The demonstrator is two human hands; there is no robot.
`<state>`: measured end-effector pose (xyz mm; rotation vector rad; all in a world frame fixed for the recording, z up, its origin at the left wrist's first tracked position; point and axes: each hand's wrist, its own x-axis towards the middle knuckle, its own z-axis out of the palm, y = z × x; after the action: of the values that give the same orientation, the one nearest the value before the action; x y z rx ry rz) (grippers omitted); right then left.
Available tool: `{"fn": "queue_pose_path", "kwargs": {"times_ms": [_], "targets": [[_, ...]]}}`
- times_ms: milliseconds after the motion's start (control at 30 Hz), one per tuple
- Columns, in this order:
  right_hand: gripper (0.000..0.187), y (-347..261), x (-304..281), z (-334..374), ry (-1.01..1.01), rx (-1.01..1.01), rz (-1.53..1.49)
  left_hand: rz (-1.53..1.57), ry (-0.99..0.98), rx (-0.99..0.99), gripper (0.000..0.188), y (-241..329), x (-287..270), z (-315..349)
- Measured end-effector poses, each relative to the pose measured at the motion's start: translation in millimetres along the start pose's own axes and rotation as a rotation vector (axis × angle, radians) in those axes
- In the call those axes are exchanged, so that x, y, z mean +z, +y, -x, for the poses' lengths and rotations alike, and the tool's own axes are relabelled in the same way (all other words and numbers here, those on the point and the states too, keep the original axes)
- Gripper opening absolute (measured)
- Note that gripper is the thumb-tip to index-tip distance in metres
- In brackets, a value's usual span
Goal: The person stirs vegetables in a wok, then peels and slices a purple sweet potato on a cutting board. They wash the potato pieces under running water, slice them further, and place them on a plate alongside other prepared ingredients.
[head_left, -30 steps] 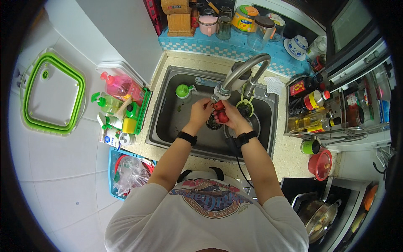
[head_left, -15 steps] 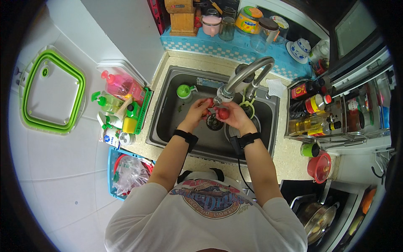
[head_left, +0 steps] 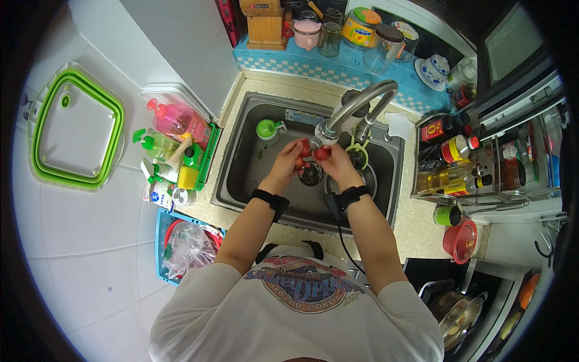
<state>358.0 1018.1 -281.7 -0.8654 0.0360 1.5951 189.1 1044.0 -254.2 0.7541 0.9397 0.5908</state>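
Note:
Just under the mouth of the steel faucet (head_left: 363, 99), both my hands are together above the grey sink (head_left: 244, 175). My left hand (head_left: 286, 165) has its fingers curled around small round red fruits (head_left: 305, 148); whether they are tomatoes or another kind, I cannot make out. Pinched in the fingers of my right hand (head_left: 341, 167) is another round red fruit (head_left: 322, 153), close beside the left fingertips. Below the hands lies the dark drain (head_left: 311, 175). Partly behind my right hand stands a round metal bowl (head_left: 369, 183).
A green-topped cup (head_left: 267, 129) sits in the sink's far left. Soap bottles fill a green basket (head_left: 208, 157) on the left. Sauce bottles (head_left: 449, 152) stand in a rack on the right. A red container (head_left: 460, 241) and a pan (head_left: 461, 314) are at the lower right.
My right hand has turned and moved slightly up and left, bringing its red fruit closer to the left hand and faucet mouth. The left hand keeps its hold.

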Motion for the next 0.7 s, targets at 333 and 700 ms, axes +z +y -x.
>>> {"fn": "queue_pose_path", "kwargs": {"times_ms": [333, 700], "targets": [[0.024, 2.9, 17.9, 2.9, 0.002, 0.012, -0.134, 0.094, 0.026, -0.017, 0.031, 14.1, -2.1, 8.4], [0.023, 2.0, 5.5, 4.8, -0.017, 0.092, 0.159, 0.158, -0.05, -0.059, 0.034, 10.4, -4.5, 5.5]]}}
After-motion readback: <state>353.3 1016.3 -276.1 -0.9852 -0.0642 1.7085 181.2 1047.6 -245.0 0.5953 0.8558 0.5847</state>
